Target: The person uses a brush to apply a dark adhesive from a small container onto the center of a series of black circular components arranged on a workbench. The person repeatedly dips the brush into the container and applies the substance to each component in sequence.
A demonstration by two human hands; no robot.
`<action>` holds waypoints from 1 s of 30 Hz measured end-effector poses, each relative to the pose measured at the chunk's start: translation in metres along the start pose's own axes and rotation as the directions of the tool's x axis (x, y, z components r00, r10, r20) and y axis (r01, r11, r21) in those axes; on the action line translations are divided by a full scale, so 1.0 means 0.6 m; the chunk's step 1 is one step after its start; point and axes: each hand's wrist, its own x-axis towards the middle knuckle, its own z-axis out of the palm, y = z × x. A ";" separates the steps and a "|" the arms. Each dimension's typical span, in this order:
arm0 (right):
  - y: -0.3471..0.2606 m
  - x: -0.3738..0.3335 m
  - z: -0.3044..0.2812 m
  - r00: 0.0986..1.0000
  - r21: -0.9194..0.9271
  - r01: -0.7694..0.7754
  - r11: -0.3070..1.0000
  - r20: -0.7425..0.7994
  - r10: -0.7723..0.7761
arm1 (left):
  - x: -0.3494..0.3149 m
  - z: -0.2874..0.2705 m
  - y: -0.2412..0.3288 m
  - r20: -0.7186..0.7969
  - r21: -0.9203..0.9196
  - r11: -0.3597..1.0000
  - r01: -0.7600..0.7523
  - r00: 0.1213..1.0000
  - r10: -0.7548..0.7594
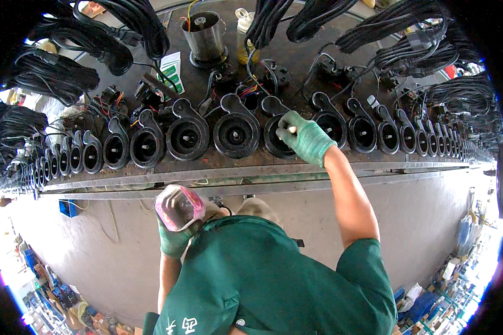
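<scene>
My left hand (pixel 174 241), in a green knit glove, is wrapped round a clear plastic tub (pixel 172 207) with a pink label, held in front of my body. What lies inside the tub is hard to make out. My right hand (pixel 307 139), gloved alike, reaches over a round black plastic base (pixel 271 146) with a looped handle-like tab. Its fingers are pinched together near the middle of that base. Whatever is between them is hidden or too small to name. Another such base (pixel 236 149), with a metal shaft at its centre, sits just to the left.
Similar black bases run in a long row along the bench's front edge (pixel 218 178). Behind them are a metal cylinder (pixel 204 42), a bottle of yellowish liquid (pixel 245 39), a green-and-white paper (pixel 171 71) and wired black parts. Bundled black cables (pixel 134 28) hang around the far side.
</scene>
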 end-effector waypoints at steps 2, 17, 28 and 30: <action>-0.009 -0.009 -0.016 0.994 -0.120 0.007 0.993 0.109 0.007 | -0.002 0.000 -0.005 -0.013 -0.043 0.999 0.018 1.000 -0.019; -0.003 -0.068 -0.053 0.974 -0.081 0.051 0.995 -0.217 -0.067 | 0.056 -0.029 -0.042 0.232 0.033 0.989 -0.147 0.963 0.135; 0.099 -0.167 -0.136 0.759 0.409 -0.103 0.907 -0.557 0.338 | 0.073 0.031 0.014 0.114 -0.047 0.982 -0.182 0.976 0.187; 0.133 -0.146 -0.129 0.781 0.308 -0.151 0.939 -0.546 0.305 | 0.066 0.062 0.037 0.052 0.003 0.981 -0.192 0.980 0.192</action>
